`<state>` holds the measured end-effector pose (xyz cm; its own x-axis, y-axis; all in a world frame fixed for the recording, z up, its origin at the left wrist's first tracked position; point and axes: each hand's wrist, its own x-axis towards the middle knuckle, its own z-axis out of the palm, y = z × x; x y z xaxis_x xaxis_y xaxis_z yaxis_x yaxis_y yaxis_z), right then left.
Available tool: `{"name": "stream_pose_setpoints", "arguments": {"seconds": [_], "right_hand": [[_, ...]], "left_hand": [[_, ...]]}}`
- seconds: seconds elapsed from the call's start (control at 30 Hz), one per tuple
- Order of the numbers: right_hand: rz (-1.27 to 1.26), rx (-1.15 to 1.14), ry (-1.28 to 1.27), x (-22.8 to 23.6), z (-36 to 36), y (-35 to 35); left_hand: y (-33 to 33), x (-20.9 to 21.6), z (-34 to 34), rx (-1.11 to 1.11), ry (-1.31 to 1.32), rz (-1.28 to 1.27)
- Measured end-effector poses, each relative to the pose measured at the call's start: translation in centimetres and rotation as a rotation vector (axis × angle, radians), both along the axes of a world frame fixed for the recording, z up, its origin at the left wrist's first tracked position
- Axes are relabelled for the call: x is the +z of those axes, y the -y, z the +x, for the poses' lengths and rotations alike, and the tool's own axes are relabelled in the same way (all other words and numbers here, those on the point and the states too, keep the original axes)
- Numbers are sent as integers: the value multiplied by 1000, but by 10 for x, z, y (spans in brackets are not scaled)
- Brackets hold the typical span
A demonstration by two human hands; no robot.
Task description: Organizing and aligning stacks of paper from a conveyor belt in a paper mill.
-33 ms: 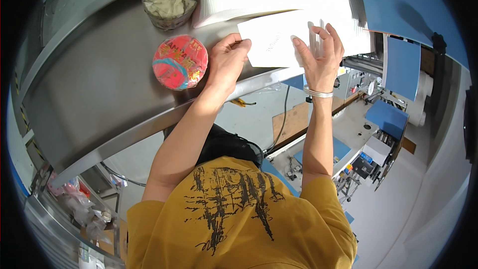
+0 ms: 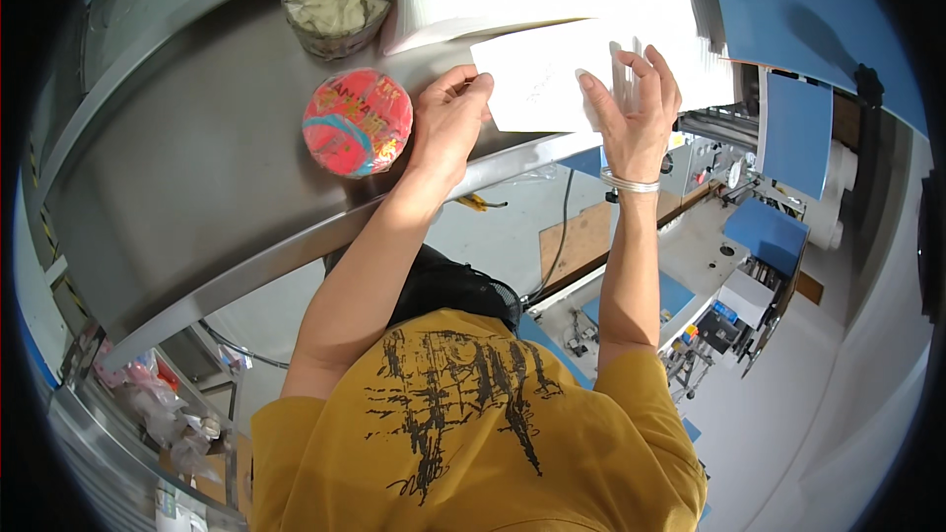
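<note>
Nothing visibly shifts from earlier: left hand (image 2: 449, 122) pinches white sheet (image 2: 537, 84) at nine o'clock, right hand (image 2: 634, 124) spreads at three, likely positioning, next calling for alignment.

From my remote seat I see a mustard-yellow shirt (image 2: 581, 463) with short, loose sleeves (image 2: 645, 404) that leave the forearms uncovered. Across its front I make out a black print (image 2: 478, 384) of rough, scratchy strokes, some running down in long streaks, with looping scribble near its lower edge. A silvery bracelet (image 2: 631, 184) of thin bands circles the right wrist (image 2: 636, 169); both hands (image 2: 443, 128) are bare.
</note>
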<state>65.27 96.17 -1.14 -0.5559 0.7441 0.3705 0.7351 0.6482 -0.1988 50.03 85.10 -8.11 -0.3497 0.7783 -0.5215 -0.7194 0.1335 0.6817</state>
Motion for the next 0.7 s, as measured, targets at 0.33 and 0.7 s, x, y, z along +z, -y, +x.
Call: {"name": "stream_pose_setpoints", "arguments": {"seconds": [0.33,0.7], "right_hand": [[5,2,-2,2,-5,1],[-7,11,35,9,-8,4]], "left_hand": [[17,10,2,134,-91,-63],[121,58,-42,195,-1596,-64]]}}
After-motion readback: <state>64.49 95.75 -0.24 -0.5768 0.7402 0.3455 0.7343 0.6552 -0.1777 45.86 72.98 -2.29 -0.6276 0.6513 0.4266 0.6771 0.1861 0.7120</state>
